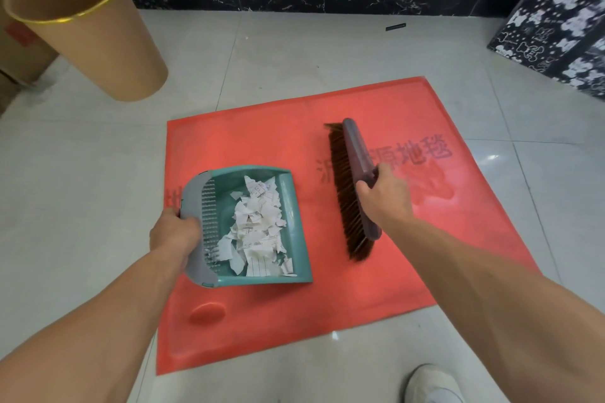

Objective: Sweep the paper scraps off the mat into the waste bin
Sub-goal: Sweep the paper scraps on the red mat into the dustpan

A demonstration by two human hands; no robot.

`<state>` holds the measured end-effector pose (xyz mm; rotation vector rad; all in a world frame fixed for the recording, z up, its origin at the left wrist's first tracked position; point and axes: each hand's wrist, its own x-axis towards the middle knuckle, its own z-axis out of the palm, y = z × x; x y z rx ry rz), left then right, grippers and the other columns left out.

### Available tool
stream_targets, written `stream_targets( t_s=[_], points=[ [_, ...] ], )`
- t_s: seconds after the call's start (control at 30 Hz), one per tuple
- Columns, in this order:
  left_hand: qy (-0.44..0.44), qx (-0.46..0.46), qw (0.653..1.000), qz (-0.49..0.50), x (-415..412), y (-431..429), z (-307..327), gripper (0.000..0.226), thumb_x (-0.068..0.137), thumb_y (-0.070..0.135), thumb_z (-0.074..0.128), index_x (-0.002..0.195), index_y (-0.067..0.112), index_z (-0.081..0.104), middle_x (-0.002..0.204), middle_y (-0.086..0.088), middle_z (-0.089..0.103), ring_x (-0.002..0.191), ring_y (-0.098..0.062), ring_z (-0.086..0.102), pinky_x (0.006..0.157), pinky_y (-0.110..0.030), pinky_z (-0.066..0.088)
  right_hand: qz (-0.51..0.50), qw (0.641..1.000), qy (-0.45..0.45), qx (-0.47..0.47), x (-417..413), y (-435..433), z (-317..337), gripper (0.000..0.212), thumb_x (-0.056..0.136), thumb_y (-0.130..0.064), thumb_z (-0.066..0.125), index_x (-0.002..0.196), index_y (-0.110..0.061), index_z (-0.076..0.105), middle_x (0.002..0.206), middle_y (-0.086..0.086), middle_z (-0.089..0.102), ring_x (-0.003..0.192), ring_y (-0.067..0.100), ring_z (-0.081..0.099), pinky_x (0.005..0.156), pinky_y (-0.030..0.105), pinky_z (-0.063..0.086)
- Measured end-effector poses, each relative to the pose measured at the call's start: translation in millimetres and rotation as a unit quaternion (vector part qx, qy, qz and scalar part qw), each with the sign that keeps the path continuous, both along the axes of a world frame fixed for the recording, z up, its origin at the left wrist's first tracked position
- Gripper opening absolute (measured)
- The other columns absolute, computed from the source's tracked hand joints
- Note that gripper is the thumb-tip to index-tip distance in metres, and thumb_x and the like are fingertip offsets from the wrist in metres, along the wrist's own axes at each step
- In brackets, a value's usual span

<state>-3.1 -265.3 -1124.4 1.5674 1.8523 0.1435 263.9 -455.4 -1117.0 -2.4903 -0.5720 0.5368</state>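
A red mat (pixel 376 258) lies on the tiled floor. On its left part sits a teal dustpan (pixel 296 222) with a grey comb edge, and a heap of white paper scraps (pixel 257 226) lies inside it. My left hand (pixel 173 234) grips the dustpan's grey rear edge. My right hand (pixel 384 198) grips the purple back of a brush (pixel 348 186) with brown bristles, which rests on the mat to the right of the dustpan. A tan waste bin (pixel 95 33) with a gold rim stands on the floor at the far left, beyond the mat.
Cardboard boxes (pixel 19 52) stand behind the bin at the left edge. A black box with white bear prints (pixel 563 20) stands at the far right. A dark baseboard runs along the wall. A small dark strip (pixel 395 27) lies on the tiles. My white shoe (pixel 432 384) shows at the bottom.
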Motion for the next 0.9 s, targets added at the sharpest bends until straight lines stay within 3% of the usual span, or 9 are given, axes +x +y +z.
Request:
stream_targets(
  t_s=[0.1,0.17,0.27,0.4,0.5,0.63,0.8,0.9],
  points=[
    [0.008,-0.002,1.000,-0.004,-3,1,-2,0.033,0.086,0.014,0.049,0.119,0.013,0.056,0.106,-0.011,0.061,0.092,-0.032,0.055,0.081,-0.039,0.048,0.012,1.000,-0.013,-0.020,-5,2,-2,0.019,0.092,-0.023,0.055,0.100,-0.013,0.041,0.084,0.011,0.055,0.058,0.025,0.048,0.047,0.030,0.030],
    [0.006,-0.003,1.000,-0.005,-4,-1,-4,0.036,0.087,0.014,0.048,0.122,0.014,0.055,0.112,-0.013,0.062,0.093,-0.033,0.056,0.085,-0.041,0.049,0.031,0.999,-0.005,-0.020,-9,9,-1,0.021,0.088,-0.024,0.057,0.098,-0.013,0.043,0.093,0.018,0.061,0.076,0.036,0.058,0.059,0.033,0.038],
    [-0.009,-0.010,1.000,0.005,-4,-6,-8,0.035,0.086,0.013,0.048,0.120,0.016,0.056,0.113,-0.013,0.064,0.094,-0.033,0.058,0.086,-0.041,0.050,0.072,0.997,0.038,-0.003,-27,22,-2,0.022,0.085,-0.025,0.060,0.099,-0.012,0.049,0.101,0.021,0.065,0.090,0.039,0.062,0.067,0.034,0.042],
    [-0.024,-0.023,0.999,0.028,-3,-12,-10,0.030,0.084,0.012,0.048,0.112,0.018,0.058,0.103,-0.009,0.064,0.091,-0.032,0.059,0.080,-0.039,0.050,0.102,0.989,0.108,0.023,-54,37,3,0.019,0.086,-0.025,0.060,0.095,-0.014,0.047,0.096,0.012,0.060,0.082,0.030,0.055,0.064,0.029,0.036],
    [-0.021,-0.026,0.999,0.033,-5,-11,-6,0.027,0.084,0.010,0.049,0.108,0.017,0.057,0.103,-0.010,0.063,0.093,-0.033,0.059,0.082,-0.041,0.051,0.101,0.983,0.143,0.057,-60,47,10,0.020,0.087,-0.026,0.059,0.094,-0.011,0.049,0.089,0.007,0.056,0.076,0.026,0.050,0.053,0.032,0.031],
    [-0.010,-0.006,0.999,0.037,-14,4,1,0.038,0.084,0.012,0.051,0.121,0.014,0.056,0.111,-0.011,0.063,0.098,-0.034,0.059,0.087,-0.043,0.052,0.101,0.986,0.105,0.078,-56,52,18,0.019,0.086,-0.026,0.059,0.096,-0.012,0.049,0.089,0.008,0.058,0.079,0.029,0.052,0.059,0.032,0.032],
    [-0.006,0.000,0.999,0.052,-30,20,12,0.037,0.082,0.013,0.053,0.119,0.011,0.056,0.110,-0.012,0.063,0.098,-0.036,0.060,0.085,-0.048,0.054,0.026,0.994,0.064,0.087,-38,51,24,0.018,0.084,-0.026,0.058,0.096,-0.018,0.047,0.098,0.014,0.063,0.088,0.033,0.058,0.071,0.035,0.043],
    [-0.018,-0.009,0.998,0.067,-37,25,11,0.036,0.080,0.014,0.054,0.115,0.010,0.058,0.106,-0.012,0.065,0.094,-0.036,0.062,0.082,-0.051,0.056,-0.007,0.994,0.065,0.090,-28,44,25,0.017,0.085,-0.025,0.058,0.097,-0.017,0.048,0.093,0.008,0.058,0.085,0.030,0.055,0.068,0.032,0.038]
  ],
)
